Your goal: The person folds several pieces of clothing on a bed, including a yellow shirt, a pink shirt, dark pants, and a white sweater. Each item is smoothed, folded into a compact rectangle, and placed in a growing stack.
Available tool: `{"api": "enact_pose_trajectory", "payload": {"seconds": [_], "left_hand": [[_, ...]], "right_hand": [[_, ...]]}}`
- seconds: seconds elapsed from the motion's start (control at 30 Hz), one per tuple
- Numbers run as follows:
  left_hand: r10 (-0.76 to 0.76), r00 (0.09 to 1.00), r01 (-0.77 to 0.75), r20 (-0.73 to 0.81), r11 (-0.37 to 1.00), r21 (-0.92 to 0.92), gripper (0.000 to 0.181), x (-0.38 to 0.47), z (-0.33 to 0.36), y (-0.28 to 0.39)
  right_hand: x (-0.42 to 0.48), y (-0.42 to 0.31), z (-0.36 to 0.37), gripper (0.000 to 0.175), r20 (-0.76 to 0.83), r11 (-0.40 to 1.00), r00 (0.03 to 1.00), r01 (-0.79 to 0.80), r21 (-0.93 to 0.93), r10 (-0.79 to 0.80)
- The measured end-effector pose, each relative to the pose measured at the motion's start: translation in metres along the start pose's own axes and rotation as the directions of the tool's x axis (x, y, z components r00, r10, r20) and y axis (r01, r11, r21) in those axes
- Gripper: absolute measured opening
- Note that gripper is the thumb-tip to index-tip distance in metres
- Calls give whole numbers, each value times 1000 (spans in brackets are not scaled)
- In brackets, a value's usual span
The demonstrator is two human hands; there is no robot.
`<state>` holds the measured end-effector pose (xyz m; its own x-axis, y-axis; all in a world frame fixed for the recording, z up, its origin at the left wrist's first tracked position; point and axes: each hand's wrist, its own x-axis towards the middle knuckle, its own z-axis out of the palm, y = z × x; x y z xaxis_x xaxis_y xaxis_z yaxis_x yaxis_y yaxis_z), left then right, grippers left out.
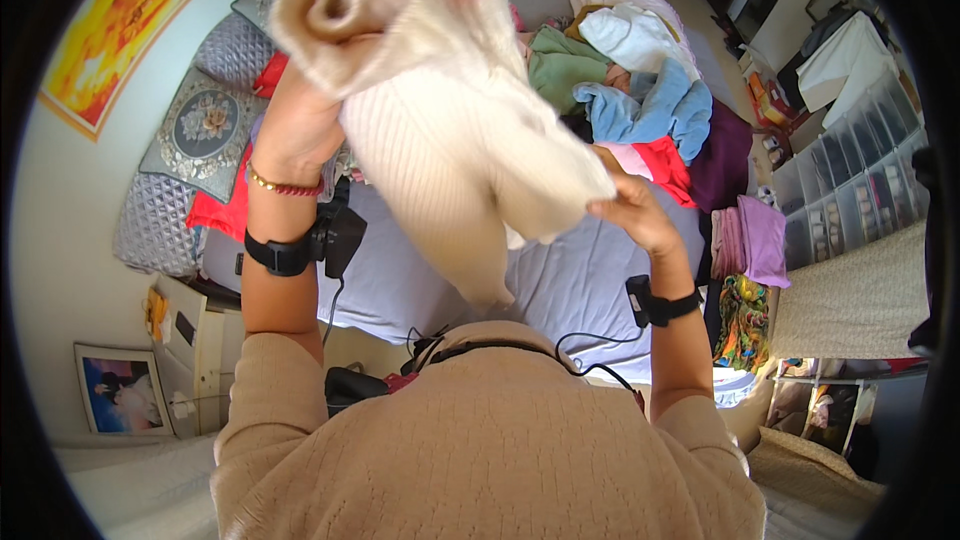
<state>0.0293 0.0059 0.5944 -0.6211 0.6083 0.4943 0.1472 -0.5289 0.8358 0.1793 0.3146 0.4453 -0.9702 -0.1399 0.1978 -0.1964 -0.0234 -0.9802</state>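
A cream ribbed knit garment (420, 157) hangs in the air between my hands, above the bed. At its upper left, my left hand (304, 120) is raised inside or behind a rolled fuzzy edge; the garment covers those fingers. My right hand (637, 210) pinches a corner of the knit on the right, thumb and fingers closed on it. The lower end of the garment dangles and looks slightly blurred. Beneath it spreads the pale lavender bed sheet (585, 300).
A heap of clothes holds a blue garment (652, 105), a green one (562, 64) and a white one (630, 34). Folded purple cloth (761, 240) lies at the bed's right edge. Cushions (202, 127) line the left wall. Clear plastic shoe boxes (847, 187) stand right.
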Motion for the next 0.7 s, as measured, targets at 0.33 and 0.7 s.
{"api": "enact_pose_trajectory", "payload": {"seconds": [0.33, 0.7], "left_hand": [[7, 994, -47, 107, 927, 371, 29, 14, 21, -33], [-792, 603, 714, 95, 483, -507, 45, -115, 23, -204]], "right_hand": [[-12, 16, 55, 18, -42, 968, 970, -240, -74, 238], [7, 60, 108, 21, 137, 791, 990, 93, -604, -11]]}}
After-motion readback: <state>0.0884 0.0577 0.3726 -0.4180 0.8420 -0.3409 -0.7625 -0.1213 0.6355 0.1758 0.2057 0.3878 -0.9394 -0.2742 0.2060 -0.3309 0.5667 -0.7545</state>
